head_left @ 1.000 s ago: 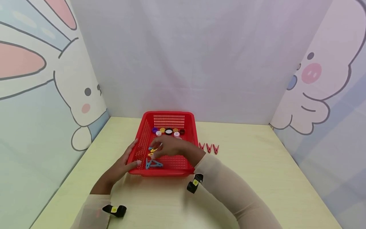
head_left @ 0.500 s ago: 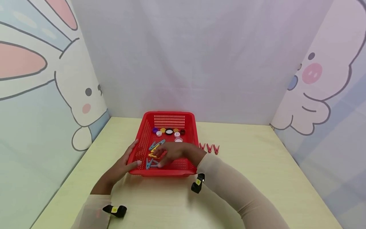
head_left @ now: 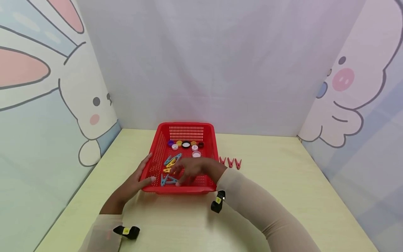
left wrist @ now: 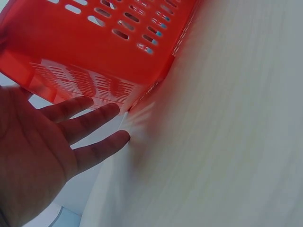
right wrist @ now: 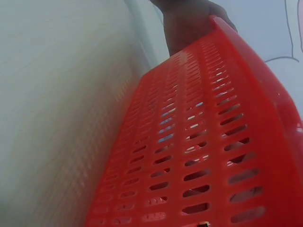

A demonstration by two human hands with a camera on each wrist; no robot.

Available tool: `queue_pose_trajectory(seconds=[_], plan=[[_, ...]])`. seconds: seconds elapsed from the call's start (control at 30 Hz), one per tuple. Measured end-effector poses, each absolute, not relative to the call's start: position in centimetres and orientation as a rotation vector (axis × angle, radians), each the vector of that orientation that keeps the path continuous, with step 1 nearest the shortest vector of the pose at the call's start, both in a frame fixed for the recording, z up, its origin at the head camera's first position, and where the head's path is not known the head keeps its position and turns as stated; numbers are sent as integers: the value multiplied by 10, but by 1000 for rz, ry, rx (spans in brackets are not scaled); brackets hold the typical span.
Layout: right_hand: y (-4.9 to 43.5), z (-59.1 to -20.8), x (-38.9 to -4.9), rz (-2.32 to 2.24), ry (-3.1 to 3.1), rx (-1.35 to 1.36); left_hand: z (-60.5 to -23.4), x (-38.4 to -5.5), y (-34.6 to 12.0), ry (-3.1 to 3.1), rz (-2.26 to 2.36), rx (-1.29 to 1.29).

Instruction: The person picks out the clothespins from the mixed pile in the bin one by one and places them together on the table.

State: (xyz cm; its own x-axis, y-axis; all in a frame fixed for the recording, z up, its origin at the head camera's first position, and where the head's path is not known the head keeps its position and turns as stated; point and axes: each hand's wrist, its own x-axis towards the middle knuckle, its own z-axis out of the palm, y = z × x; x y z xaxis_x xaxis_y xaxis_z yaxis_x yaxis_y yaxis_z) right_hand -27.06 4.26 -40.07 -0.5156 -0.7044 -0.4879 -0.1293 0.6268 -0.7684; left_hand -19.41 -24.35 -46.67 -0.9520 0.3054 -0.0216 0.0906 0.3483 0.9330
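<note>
A red plastic basket (head_left: pixel 185 189) with slotted walls stands on the table. My left hand (head_left: pixel 135 183) holds its left rim near the front corner, thumb over the rim and fingers along the outside; several of those fingers look straight in the left wrist view. Inside the basket, my right hand (head_left: pixel 190 168) hovers with bent, spread fingers and thumb apart. Its fingertips are beside the yellow clothespins (head_left: pixel 171 163), and I see nothing held between them. Blue clothespins (head_left: pixel 164 179) lie at the front left, with another blue clothespin (head_left: pixel 168 160) behind. The basket wall hides the right fingers in the right wrist view.
Several bottle caps sit at the basket's back, among them a black-rimmed cap (head_left: pixel 186 144), a purple cap (head_left: pixel 170 142) and a pinkish cap (head_left: pixel 196 154). Three red clothespins (head_left: pixel 230 163) lie in a row on the pale table (head_left: pixel 270 182), right of the basket.
My right hand has shifted slightly right and toward me, away from the yellow clothespins, which now show more fully with the blue one behind. The left hand and basket have stayed put.
</note>
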Motion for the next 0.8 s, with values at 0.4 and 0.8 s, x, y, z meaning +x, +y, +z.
queue_pose_trajectory(seconds=[0.4,0.8], plan=[[41,-402,-272,-791,2007,-675,-468,-195,-244,2414,1654,359],[41,-401,-273,-764,2042,-725,-467,-195,-245,2407,1654,370]])
